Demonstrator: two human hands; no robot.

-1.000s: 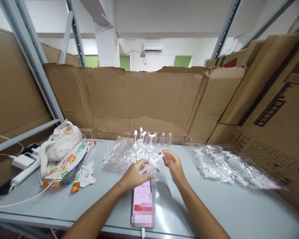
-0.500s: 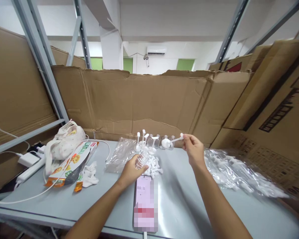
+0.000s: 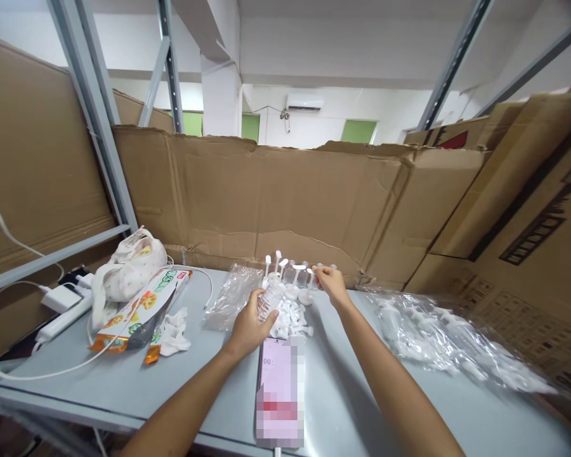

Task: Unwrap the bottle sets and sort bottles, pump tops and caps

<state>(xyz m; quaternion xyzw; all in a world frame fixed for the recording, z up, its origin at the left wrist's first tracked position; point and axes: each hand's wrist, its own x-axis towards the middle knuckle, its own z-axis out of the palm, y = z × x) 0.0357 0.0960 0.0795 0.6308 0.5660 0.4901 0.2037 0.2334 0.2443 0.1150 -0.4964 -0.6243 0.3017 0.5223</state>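
Observation:
My left hand [image 3: 253, 322] is wrapped round a clear ribbed plastic bottle [image 3: 270, 299], just left of a pile of small white plastic pieces [image 3: 292, 317]. My right hand [image 3: 330, 284] pinches the tip of a white stem with a round base [image 3: 306, 296], low over the back right of the pile. Several similar white stemmed pieces [image 3: 278, 259] stand up behind the pile. Clear bottles [image 3: 291, 273] are grouped at the back, partly hidden by my right hand.
A phone [image 3: 278, 387] lies in front of the pile. To the left are a crumpled clear bag [image 3: 233, 295], a printed snack packet [image 3: 143, 311], tissue [image 3: 175, 333] and a white cloth bag [image 3: 136, 266]. Filled clear bags [image 3: 447, 336] lie right. Cardboard [image 3: 285, 203] walls the back.
My right hand has moved left with the white stemmed piece, bringing it close to the pile. My left hand still holds the bottle. The camera view has shifted slightly.

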